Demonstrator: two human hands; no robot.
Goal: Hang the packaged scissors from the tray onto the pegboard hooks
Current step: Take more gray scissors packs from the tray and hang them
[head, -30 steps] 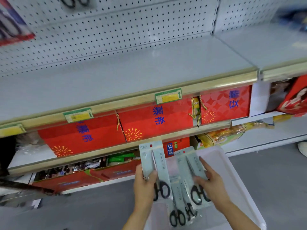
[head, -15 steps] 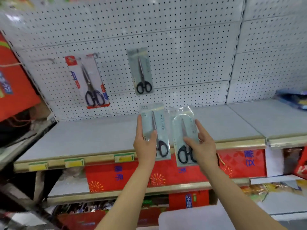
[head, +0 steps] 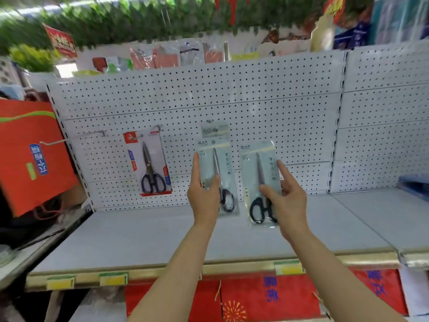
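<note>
My left hand [head: 204, 194] grips a pale packaged scissors [head: 219, 163] upright in front of the white pegboard [head: 278, 108]. Its top edge overlaps the lower part of a matching pack [head: 214, 129] hanging on a hook. My right hand [head: 287, 198] holds a second pale pack of black-handled scissors [head: 258, 163], slightly lower and to the right, apart from the board. A red-trimmed scissors pack [head: 148, 163] hangs on a hook to the left. An empty hook [head: 102, 133] sticks out further left. The tray is out of view.
A grey shelf [head: 162, 238] runs below the pegboard with price tags [head: 113, 278] on its gold edge. A red bag [head: 30, 156] hangs at the left. Red boxes [head: 267, 296] sit on the shelf underneath. Blue items [head: 415, 184] lie at the far right.
Both hands have lifted the two packs from the tray up to the pegboard. The view tilted upward, and the tray left the frame.
</note>
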